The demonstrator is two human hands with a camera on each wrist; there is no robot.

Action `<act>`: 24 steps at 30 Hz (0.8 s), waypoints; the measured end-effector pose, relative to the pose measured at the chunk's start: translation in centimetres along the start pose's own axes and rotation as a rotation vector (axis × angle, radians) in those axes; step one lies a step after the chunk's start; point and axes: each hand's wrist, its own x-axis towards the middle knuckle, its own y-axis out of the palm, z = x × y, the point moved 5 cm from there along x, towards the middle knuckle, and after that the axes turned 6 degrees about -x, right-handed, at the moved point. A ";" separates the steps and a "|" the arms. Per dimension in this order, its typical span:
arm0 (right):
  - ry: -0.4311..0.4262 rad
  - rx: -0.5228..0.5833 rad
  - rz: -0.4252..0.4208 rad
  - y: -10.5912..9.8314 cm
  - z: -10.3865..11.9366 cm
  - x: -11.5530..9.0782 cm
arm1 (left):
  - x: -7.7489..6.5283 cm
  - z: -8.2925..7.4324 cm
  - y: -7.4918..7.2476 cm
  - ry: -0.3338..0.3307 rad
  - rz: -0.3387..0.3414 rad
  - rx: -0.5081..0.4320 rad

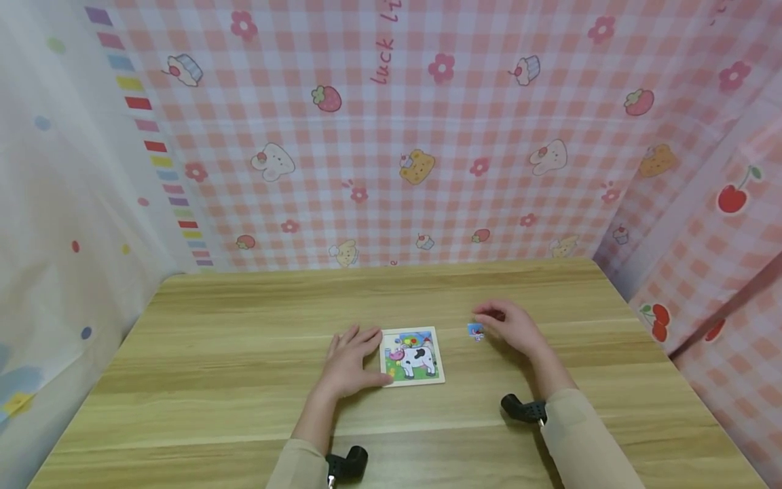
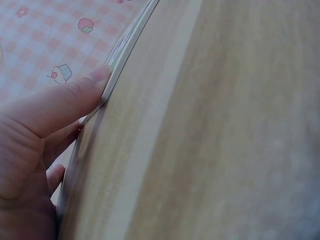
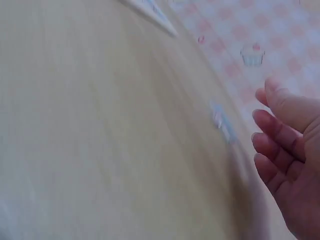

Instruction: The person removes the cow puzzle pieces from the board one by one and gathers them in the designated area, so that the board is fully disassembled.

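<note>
A small square picture puzzle (image 1: 412, 361) with a cow and a pale frame lies on the wooden table. Spread beside its left edge, my left hand (image 1: 351, 363) rests its thumb on the lower left corner, with the index finger at the upper left. In the left wrist view, the thumb (image 2: 75, 100) touches the frame's rim. To the right lies a small blue puzzle piece (image 1: 475, 331), blurred in the right wrist view. My right hand (image 1: 510, 327) hovers just above and beside this piece; its loosely bent fingers (image 3: 280, 140) hold nothing.
The wood-grain table (image 1: 214, 380) reaches back to a pink checked cloth (image 1: 366, 136). More cloth hangs at the left and right sides. A black wrist camera (image 1: 348, 463) is on the left wrist and another black camera (image 1: 522, 409) on the right.
</note>
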 end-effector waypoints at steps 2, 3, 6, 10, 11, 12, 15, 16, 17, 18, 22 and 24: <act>-0.007 0.025 0.019 0.2 0.9 0.3 | 0.0 0.0 0.0 0.000 -0.002 -0.001; -0.016 0.040 0.031 0.3 1.4 0.4 | 0.0 0.0 0.0 0.001 -0.003 0.000; -0.061 0.062 0.070 0.8 3.0 1.0 | 0.0 0.1 0.0 -0.003 -0.004 0.000; -0.141 0.036 0.119 1.9 4.8 1.5 | 0.0 0.1 0.1 -0.005 -0.002 -0.004; -0.158 0.027 0.132 2.2 5.2 1.6 | 0.0 0.1 0.1 -0.004 -0.001 -0.006; -0.177 0.015 0.145 2.6 5.5 1.7 | 0.0 0.1 0.1 -0.002 0.000 -0.007; -0.245 0.005 0.191 3.8 6.4 1.8 | -0.1 0.0 0.0 0.005 0.000 -0.009; -0.261 0.001 0.210 4.3 6.7 1.8 | -0.1 0.0 0.0 0.005 0.001 -0.009; -0.274 -0.005 0.230 4.7 7.0 1.8 | -0.1 0.0 0.0 0.005 0.000 -0.010; -0.286 -0.009 0.248 5.1 7.2 1.8 | -0.1 0.0 0.0 0.005 -0.001 -0.008; -0.313 -0.028 0.308 6.5 8.1 1.9 | -0.1 -0.1 0.0 0.006 -0.002 -0.014; -0.325 -0.046 0.326 7.0 8.3 2.0 | -0.1 -0.2 -0.1 0.009 -0.003 -0.016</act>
